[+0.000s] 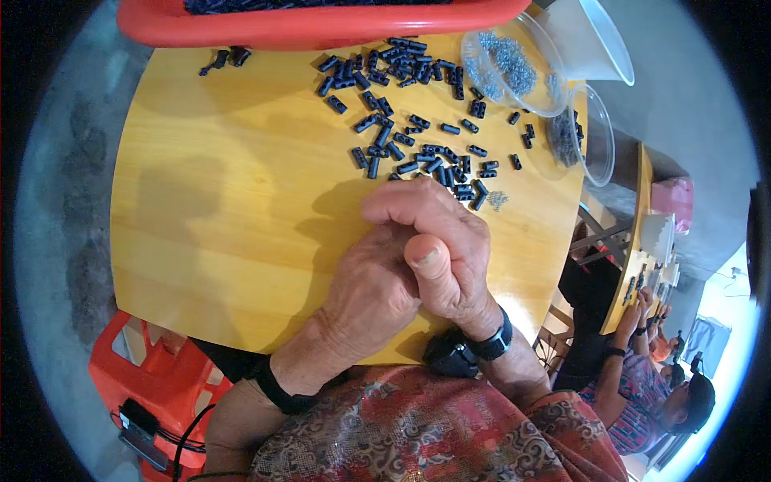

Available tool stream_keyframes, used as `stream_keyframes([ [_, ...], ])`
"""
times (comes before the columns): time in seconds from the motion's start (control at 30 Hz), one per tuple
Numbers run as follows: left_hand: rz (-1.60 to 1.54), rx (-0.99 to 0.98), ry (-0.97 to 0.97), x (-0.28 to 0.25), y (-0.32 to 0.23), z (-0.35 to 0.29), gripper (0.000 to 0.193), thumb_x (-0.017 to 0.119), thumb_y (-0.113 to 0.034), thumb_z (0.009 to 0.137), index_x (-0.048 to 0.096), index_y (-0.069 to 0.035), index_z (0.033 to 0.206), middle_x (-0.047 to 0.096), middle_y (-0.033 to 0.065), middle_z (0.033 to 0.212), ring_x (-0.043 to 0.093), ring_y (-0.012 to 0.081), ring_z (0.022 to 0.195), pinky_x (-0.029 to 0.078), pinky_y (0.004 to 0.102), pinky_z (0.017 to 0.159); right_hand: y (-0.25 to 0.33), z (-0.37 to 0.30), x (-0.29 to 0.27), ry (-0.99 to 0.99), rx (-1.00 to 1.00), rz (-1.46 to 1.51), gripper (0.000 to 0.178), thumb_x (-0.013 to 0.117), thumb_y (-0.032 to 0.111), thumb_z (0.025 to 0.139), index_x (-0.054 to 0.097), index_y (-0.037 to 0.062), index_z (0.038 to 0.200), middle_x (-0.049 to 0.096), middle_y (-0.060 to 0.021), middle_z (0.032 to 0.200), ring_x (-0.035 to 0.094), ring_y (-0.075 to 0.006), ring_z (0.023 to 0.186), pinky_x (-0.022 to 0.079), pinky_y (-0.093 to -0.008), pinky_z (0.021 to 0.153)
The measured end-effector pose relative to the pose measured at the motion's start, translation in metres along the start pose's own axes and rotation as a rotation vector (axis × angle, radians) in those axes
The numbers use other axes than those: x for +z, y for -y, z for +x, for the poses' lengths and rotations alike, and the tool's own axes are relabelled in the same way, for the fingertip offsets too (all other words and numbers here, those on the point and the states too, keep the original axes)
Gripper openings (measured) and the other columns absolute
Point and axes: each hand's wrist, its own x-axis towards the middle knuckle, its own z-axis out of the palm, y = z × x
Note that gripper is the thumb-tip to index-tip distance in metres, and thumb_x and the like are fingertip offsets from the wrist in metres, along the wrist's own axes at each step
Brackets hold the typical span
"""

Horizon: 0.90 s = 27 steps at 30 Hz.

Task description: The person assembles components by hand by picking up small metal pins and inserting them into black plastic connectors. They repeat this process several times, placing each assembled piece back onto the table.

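My left hand (371, 277) and my right hand (451, 249) are pressed together over the near middle of the table. The right hand's fingers are curled over the left hand, and its thumb points up. The left hand shows its back, while its fingers are hidden beneath the right. Whatever may lie between the two hands cannot be seen. Just beyond them, many small black cylindrical pieces with holes (434, 165) are scattered across the yellow table (225, 209). A little heap of tiny silvery parts (498, 200) lies to the right of these pieces.
A red tub (321, 28) of dark pieces spans the far edge. At far right stand a clear dish (554, 100) of silvery parts, a white container (586, 40) and a clear tub (598, 136) with black pieces. A red stool (152, 386) is at left; another person (634, 402) sits at right.
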Motion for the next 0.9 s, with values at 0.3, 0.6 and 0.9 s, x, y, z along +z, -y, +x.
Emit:
stream_keyframes([
  [0.3,0.102,0.171,-0.110,0.002,0.004,-0.003,0.020,0.068,-0.002,0.072,0.063,0.002,0.091,0.065,0.0161,0.087,0.065,0.0320,0.083,0.054,0.0422,0.070,0.002,-0.003,0.005,-0.029,0.001,0.031,0.057,0.042,0.049,0.098,0.064,-0.0033,0.096,0.065,-0.0175,0.096,0.063,-0.0271,0.084,0.050,-0.0340,0.074],
  [0.6,0.321,0.202,-0.016,-0.004,-0.007,0.005,0.007,0.070,-0.009,0.070,0.067,-0.006,0.076,0.062,0.0080,0.082,0.062,0.0293,0.078,0.050,0.0396,0.069,0.008,-0.006,-0.009,-0.244,0.214,0.514,0.042,0.039,0.033,0.102,0.064,-0.0008,0.099,0.067,-0.0118,0.099,0.061,-0.0181,0.087,0.048,-0.0320,0.080],
  [0.9,0.168,0.116,0.025,-0.008,-0.005,0.008,0.011,0.074,-0.010,0.068,0.066,-0.004,0.073,0.060,0.0072,0.072,0.060,0.0266,0.071,0.049,0.0376,0.063,0.004,-0.052,-0.059,-0.352,0.327,0.510,0.024,0.056,0.022,0.097,0.064,-0.0004,0.101,0.066,-0.0071,0.090,0.058,-0.0123,0.079,0.047,-0.0268,0.078],
])
